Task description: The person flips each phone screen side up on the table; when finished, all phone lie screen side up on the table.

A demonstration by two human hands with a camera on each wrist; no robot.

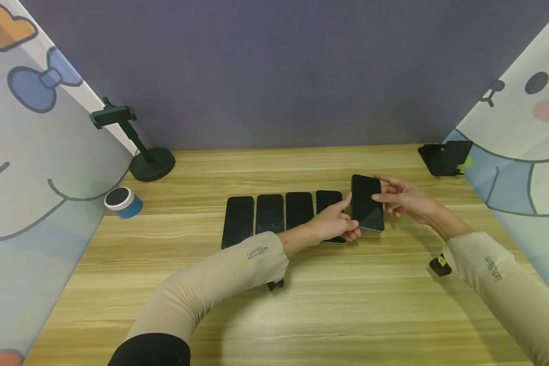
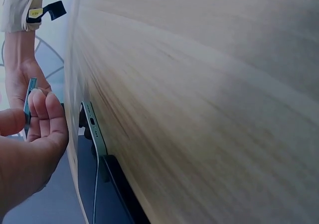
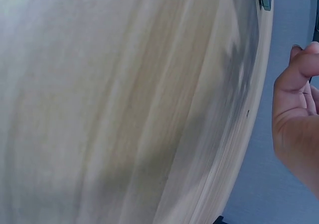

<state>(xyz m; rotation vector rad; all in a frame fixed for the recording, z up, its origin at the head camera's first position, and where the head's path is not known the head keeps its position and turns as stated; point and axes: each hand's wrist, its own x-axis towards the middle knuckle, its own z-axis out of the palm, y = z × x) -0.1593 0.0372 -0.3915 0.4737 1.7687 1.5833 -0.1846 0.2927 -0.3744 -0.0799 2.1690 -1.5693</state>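
A black-screened smartphone (image 1: 367, 203) is held off the table between both hands. My left hand (image 1: 333, 222) pinches its lower left corner, thumb along the left side. At the phone's right edge, my right hand (image 1: 404, 201) grips it with the thumb on the screen and a finger by the top corner. The same smartphone (image 2: 31, 92) shows edge-on in the left wrist view, above the table. Several more smartphones (image 1: 238, 221) lie in a row to the left, partly covered by my left forearm. In the right wrist view, my right hand (image 3: 296, 109) is partly cut off.
A dark green phone stand (image 1: 151, 163) stands at the back left, with a blue and white round tub (image 1: 124, 202) in front of it. At the back right is a black folding stand (image 1: 446, 157). The wooden table (image 1: 347, 310) meets a grey back panel (image 1: 302, 76).
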